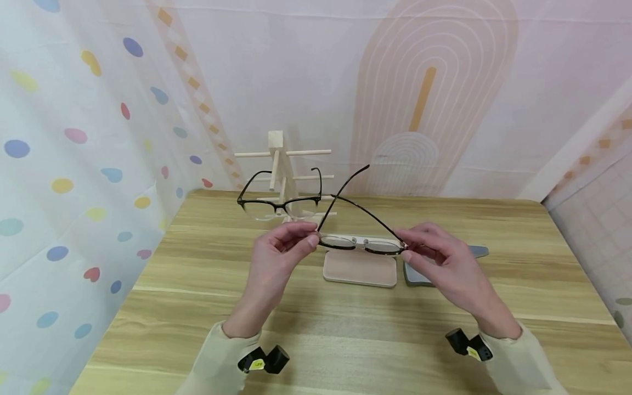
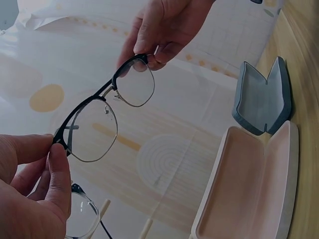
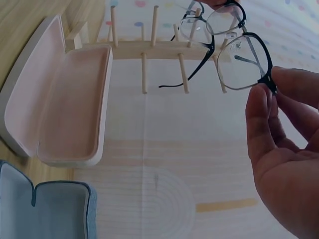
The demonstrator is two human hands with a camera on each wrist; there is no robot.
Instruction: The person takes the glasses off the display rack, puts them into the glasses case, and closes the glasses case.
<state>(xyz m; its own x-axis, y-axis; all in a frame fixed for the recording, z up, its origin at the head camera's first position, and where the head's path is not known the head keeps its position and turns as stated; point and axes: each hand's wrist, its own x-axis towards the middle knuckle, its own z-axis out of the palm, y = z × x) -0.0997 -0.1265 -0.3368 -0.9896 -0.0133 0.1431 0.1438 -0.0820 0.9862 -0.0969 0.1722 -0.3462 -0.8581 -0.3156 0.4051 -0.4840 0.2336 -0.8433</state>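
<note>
The left hand [image 1: 281, 255] and right hand [image 1: 446, 263] each pinch one end of the glasses [image 1: 379, 248], raised above the counter [image 1: 345, 334], probably to spare the lenses from fingers. Their long axis runs left to right; the arms point far and appear crossed. The spare pair [image 1: 280, 207] hangs on the stand [image 1: 275, 140], presumably for support.

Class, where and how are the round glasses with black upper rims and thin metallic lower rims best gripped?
Probably pinch the glasses by both outer hinge corners, from left and right: these are thick and black, while the lower rims are thin and the temples slant inward.
</note>
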